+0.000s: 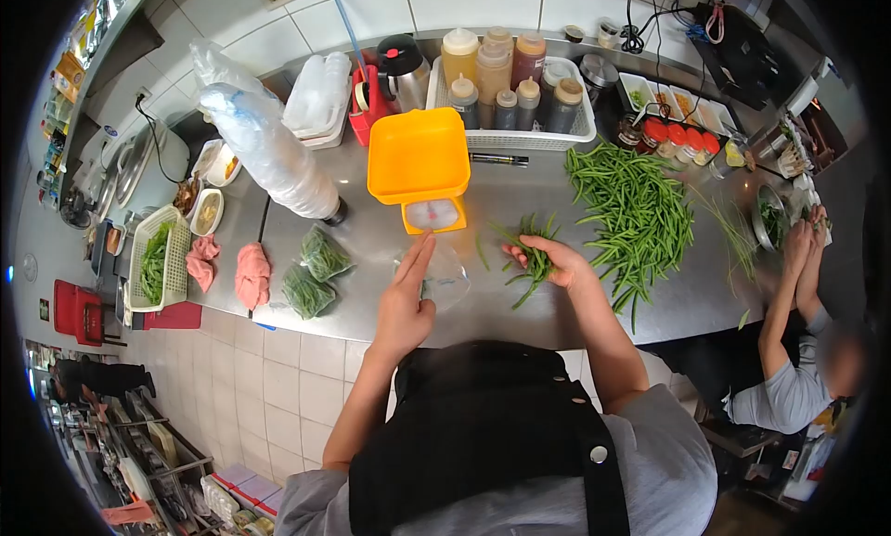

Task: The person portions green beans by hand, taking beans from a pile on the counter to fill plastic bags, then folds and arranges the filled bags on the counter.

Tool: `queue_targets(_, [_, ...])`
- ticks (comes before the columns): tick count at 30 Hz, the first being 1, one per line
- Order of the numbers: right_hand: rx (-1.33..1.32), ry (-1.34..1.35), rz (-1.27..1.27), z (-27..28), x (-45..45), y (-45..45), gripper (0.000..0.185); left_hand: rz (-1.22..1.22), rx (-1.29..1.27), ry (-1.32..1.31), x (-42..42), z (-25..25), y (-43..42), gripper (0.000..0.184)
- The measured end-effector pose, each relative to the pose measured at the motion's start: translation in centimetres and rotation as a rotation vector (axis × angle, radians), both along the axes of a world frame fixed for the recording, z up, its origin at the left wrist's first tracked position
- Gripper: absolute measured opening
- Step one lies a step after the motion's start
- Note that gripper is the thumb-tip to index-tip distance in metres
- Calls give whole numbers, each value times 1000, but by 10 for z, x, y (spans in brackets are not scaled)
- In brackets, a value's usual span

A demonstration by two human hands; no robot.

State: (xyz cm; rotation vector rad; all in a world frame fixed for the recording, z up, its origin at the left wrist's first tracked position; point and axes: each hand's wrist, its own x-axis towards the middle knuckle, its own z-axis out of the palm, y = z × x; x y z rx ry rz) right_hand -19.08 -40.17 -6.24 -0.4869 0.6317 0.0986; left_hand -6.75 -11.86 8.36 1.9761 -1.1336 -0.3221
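Note:
My right hand point(561, 261) is wrapped around a small bunch of green beans point(533, 274), whose ends stick out on both sides. To its right lies a large heap of green beans point(640, 211). My left hand point(406, 302) has its fingers stretched out, their tips just below the display of a yellow kitchen scale point(432, 215). The scale carries an orange-yellow tray point(419, 155); no beans show in it. A clear plastic bag point(451, 274) lies flat beside my left hand, partly hidden by it. Two filled bags of green beans point(323, 255) point(307, 293) rest further left.
A tall wrapped stack of plastic cups point(269, 151) stands left of the scale. Behind are a basket of sauce bottles point(510, 139), a thermos point(405, 72) and red-lidded jars point(672, 141). Pink cloths point(251, 276) lie at left. At right, a co-worker's hands point(806, 239) work near a metal bowl.

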Motion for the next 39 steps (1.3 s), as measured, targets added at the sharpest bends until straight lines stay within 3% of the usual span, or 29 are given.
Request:
queue_targets(4, [118, -19, -43, 8, -3, 9, 19, -15, -9, -50, 1, -5, 0, 89])
queue_targets(7, [11, -50, -6, 9, -8, 17, 16, -1, -21, 57, -2, 2, -2, 89])
queue_targets(9, [-131, 79, 19, -7, -9, 19, 17, -17, -19, -11, 0, -4, -4, 89])
queue_targets(11, [-111, 61, 17, 26, -11, 30, 17, -23, -2, -68, -1, -5, -2, 89])
queue_targets(13, [-252, 76, 43, 38, -12, 37, 18, 13, -23, 184, -3, 1, -3, 91])
queue_targets(14, [-253, 72, 48, 49, -12, 40, 18, 19, -24, 181, -2, 2, -4, 91])
queue_targets(17, [-471, -22, 172, 86, -13, 57, 17, -15, -2, 134, -2, 1, -4, 91])
queue_targets(22, [-815, -289, 429, 127, 1, 101, 33, 21, -19, -56, -6, -10, -13, 92])
queue_targets(23, [-818, -291, 426, 121, 4, 109, 33, 19, -21, -60, -8, -10, -15, 92])
queue_targets(26, [-1424, -172, 594, 97, 16, 123, 44, 91, -103, -150, -11, -14, -17, 90])
queue_targets(30, [-1557, -47, 786, 87, 23, 125, 40, -124, 44, -340, -30, -30, -9, 87])
queue_targets(32, [-1113, -156, 834, 83, 24, 113, 29, -224, 89, -443, -33, -30, -9, 87])
queue_targets(33, [-1116, -159, 842, 79, 20, 109, 29, -245, 105, -461, -35, -25, -8, 87])
queue_targets(35, [-79, -113, 522, 64, 10, 100, 18, -257, 123, -474, -38, -18, -7, 87])
queue_targets(36, [360, -330, 446, 64, 14, 98, 15, -267, 140, -392, -39, -15, -7, 87])
queue_targets(37, [358, -326, 452, 64, 12, 104, 15, -278, 153, -311, -41, -14, -8, 88])
queue_targets(39, [106, -27, -16, 75, 11, 123, 16, -270, 46, -281, -43, -21, -14, 88])
